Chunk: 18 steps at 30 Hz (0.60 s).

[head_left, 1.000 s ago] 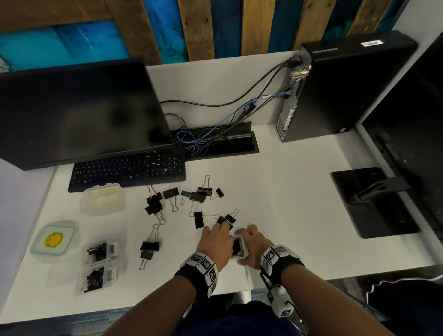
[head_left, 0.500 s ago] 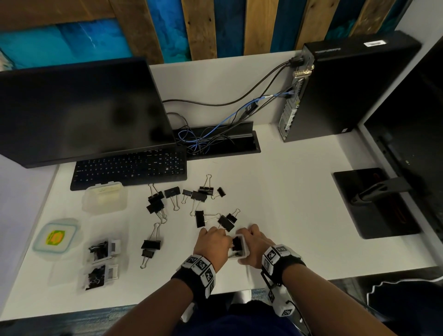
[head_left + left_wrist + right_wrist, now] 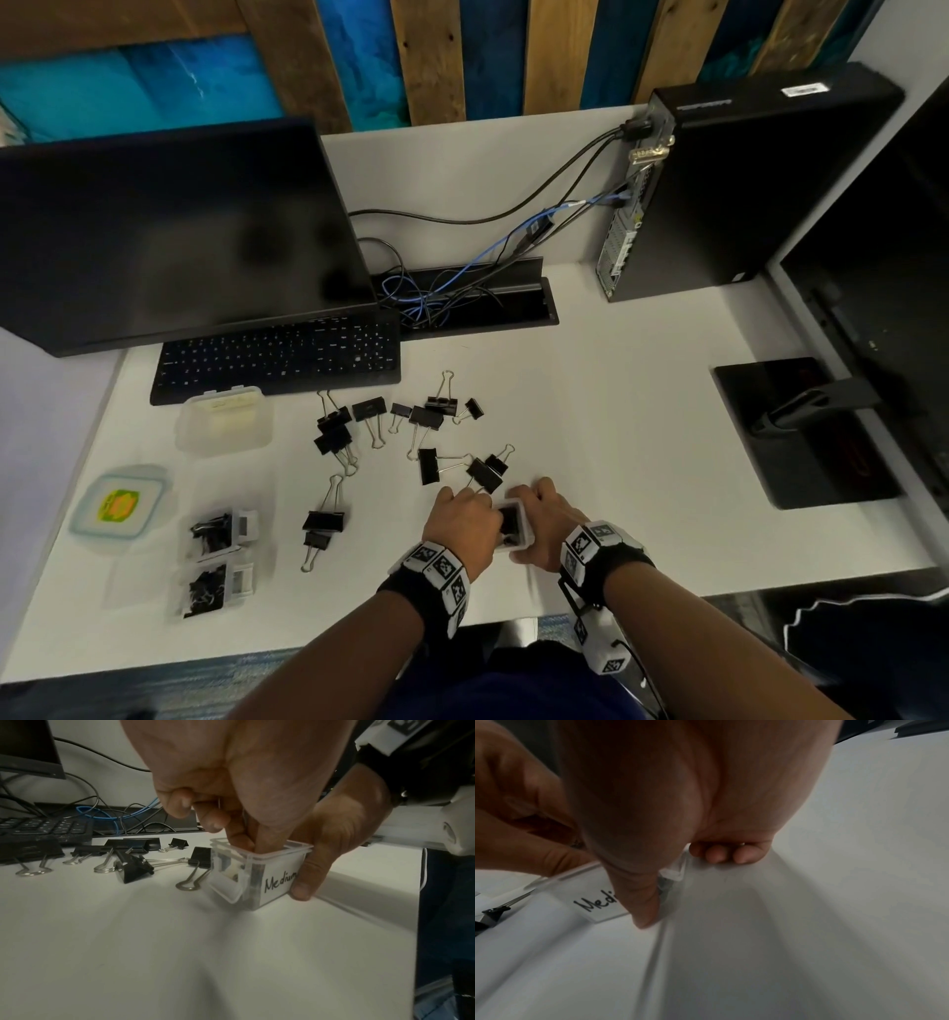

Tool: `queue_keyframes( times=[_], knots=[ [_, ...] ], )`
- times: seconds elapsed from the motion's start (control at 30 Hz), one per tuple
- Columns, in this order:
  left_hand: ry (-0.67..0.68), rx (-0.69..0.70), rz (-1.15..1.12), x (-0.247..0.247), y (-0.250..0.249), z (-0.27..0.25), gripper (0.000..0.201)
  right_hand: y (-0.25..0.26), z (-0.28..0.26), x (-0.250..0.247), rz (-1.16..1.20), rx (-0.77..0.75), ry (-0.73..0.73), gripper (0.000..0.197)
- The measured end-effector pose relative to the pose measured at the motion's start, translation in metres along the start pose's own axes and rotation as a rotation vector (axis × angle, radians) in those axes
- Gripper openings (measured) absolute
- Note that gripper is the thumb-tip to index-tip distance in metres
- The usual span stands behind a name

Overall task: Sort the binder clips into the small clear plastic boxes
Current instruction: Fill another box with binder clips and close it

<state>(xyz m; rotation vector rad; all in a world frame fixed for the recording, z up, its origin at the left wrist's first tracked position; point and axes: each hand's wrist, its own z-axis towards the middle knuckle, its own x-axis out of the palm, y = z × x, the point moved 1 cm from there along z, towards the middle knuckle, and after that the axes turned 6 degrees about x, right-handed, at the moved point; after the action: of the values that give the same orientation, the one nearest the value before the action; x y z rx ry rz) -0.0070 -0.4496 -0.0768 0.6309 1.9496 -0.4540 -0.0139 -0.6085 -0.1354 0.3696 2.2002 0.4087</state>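
Observation:
A small clear plastic box [image 3: 513,527] labelled "Medium" [image 3: 279,880] stands near the front edge of the white desk [image 3: 616,411]. My right hand [image 3: 544,524] grips it, the thumb [image 3: 639,898] on the labelled side and the fingers [image 3: 718,856] round the far side. My left hand [image 3: 464,519] reaches into the box from above with curled fingers [image 3: 239,835], pinching a binder clip whose wire handle [image 3: 219,801] shows between them. Dark clips lie inside the box. Several loose black binder clips [image 3: 426,416] lie just beyond the hands, the nearest [image 3: 485,473] close to my left knuckles.
Two small clear boxes holding clips [image 3: 223,532] [image 3: 215,588] sit at the left, with a larger tub [image 3: 223,426] and a lid [image 3: 120,506]. A keyboard [image 3: 277,354], monitor [image 3: 169,231], cable tray [image 3: 462,303], PC tower [image 3: 744,180] and monitor stand [image 3: 801,431] ring the desk.
My left hand has drawn back from the loose clips to the box, and its fingers now dip inside. The right hand has kept hold of the box.

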Motion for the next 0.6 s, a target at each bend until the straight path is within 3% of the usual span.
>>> queue_keyframes(
  times=[0.17, 0.4, 0.6],
  knots=[
    [-0.006, -0.007, -0.05, -0.002, -0.003, 0.0, 0.022, 0.0, -0.001, -0.001, -0.009, 0.008, -0.007, 0.081],
    [0.164, -0.034, -0.077, -0.01, -0.005, 0.002, 0.018, 0.0, -0.003, -0.002, -0.018, -0.005, -0.001, 0.082],
    [0.177, 0.024, -0.191, -0.009, 0.001, 0.002, 0.026, 0.0, -0.003, -0.001, -0.022, -0.006, -0.009, 0.081]
  ],
)
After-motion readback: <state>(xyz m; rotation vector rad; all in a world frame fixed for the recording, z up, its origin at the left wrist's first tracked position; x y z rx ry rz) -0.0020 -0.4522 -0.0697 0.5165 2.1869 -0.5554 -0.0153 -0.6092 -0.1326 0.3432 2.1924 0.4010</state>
